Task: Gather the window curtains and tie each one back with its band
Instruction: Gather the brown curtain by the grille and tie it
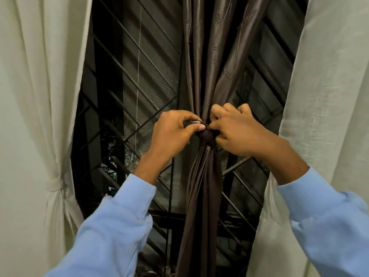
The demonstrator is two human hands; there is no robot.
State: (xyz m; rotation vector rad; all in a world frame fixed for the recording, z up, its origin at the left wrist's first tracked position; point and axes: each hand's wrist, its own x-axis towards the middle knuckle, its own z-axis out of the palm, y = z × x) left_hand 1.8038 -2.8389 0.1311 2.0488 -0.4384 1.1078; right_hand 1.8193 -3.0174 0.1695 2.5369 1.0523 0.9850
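A dark brown satin curtain (211,62) hangs in the middle of the window, gathered into a narrow bunch. A dark band (206,134) wraps it at the waist. My left hand (171,132) pinches one end of the band between thumb and fingers, with a small pale tag showing at the fingertips. My right hand (235,128) grips the other side of the band with curled fingers. A cream curtain (40,96) on the left is tied with its own cream band (55,183). Another cream curtain (327,116) hangs loose on the right.
Behind the curtains a dark metal window grille (127,80) with diagonal bars covers the opening. A thin pale cord (138,76) hangs down in front of it. Foliage (111,154) shows through the lower left of the grille.
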